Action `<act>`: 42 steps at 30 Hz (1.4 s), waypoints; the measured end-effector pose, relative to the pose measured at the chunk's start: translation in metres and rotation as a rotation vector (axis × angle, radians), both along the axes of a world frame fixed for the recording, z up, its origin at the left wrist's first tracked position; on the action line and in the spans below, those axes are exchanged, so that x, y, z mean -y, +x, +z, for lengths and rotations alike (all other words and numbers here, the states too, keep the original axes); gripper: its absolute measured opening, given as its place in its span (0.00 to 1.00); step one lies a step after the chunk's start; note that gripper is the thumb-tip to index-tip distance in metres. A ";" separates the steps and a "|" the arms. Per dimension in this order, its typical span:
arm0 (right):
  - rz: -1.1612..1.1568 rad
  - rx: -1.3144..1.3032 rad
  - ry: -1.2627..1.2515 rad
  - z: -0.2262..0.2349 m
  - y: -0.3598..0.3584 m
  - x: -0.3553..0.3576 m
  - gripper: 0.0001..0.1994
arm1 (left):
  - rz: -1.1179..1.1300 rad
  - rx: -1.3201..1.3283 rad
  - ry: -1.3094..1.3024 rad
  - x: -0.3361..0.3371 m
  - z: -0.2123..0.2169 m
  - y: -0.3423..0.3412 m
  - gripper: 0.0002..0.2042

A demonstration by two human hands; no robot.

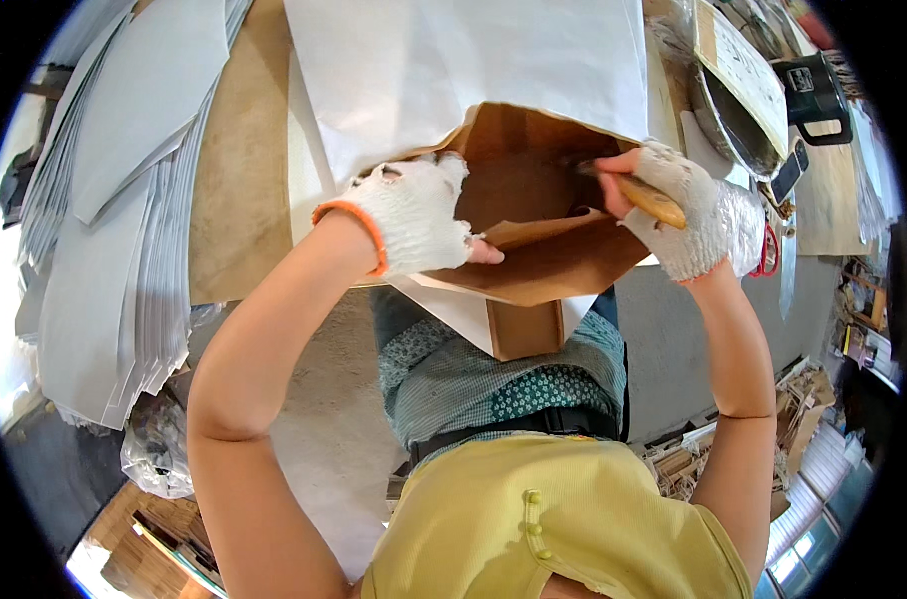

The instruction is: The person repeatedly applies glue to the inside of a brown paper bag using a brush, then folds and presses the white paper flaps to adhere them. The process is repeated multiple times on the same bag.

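Note:
A large paper bag [573, 265], white outside and brown inside, lies on the table with its mouth spread wide toward me. My left hand [413, 215], in a white knit glove with an orange cuff, holds the left side of the mouth. Its thumb rests on the near brown flap, and the other fingers are at the far edge. In a matching glove, my right hand [673, 205] is closed around a tool with a wooden handle [653, 200]. The tool's dark working end points into the bag and is too shadowed to name.
Stacks of white paper sheets [124, 230] overhang the table [239, 170] at left. To the right are a black mug [818, 100], a round metal container [738, 125], a phone [790, 172] and red-handled scissors [768, 250]. A clear plastic bag [159, 449] hangs at lower left.

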State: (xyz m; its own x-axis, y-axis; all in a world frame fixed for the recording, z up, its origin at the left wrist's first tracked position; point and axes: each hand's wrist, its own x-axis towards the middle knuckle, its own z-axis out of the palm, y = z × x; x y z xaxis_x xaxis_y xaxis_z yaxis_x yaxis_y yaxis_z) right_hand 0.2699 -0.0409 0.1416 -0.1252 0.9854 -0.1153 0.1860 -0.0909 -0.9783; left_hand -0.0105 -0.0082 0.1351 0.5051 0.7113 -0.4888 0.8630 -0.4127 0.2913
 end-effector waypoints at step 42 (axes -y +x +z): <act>-0.327 -0.623 0.067 -0.123 -0.067 -0.043 0.21 | 0.470 0.243 0.619 0.070 -0.093 -0.017 0.43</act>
